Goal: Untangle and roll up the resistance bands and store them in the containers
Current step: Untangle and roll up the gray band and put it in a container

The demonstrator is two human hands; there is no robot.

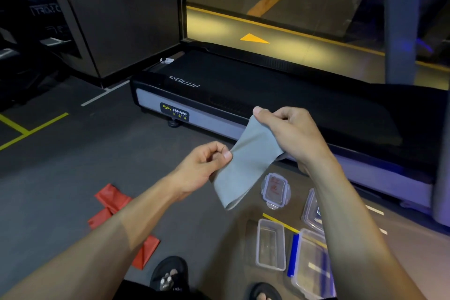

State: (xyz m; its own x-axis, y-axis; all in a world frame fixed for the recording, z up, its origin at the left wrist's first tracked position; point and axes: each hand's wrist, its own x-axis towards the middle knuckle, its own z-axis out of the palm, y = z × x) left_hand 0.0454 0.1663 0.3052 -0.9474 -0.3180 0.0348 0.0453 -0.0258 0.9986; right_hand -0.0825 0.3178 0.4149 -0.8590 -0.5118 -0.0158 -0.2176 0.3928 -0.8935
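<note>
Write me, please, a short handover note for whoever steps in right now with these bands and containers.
Left hand pinches the grey band's lower edge; right hand pinches its top. The band hangs between them, flat, not yet rolled.
Red band lies on the floor to the left, untouched.
Open container sits empty on the floor, a lid beyond it, more containers beside.
Done: nothing stored. Left: roll and store both bands.

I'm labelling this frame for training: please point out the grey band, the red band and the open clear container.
grey band (246,168): head view, middle of the hanging strip.
red band (110,198): head view, upper folded part on the floor.
open clear container (270,245): head view, its bare bottom.
</note>
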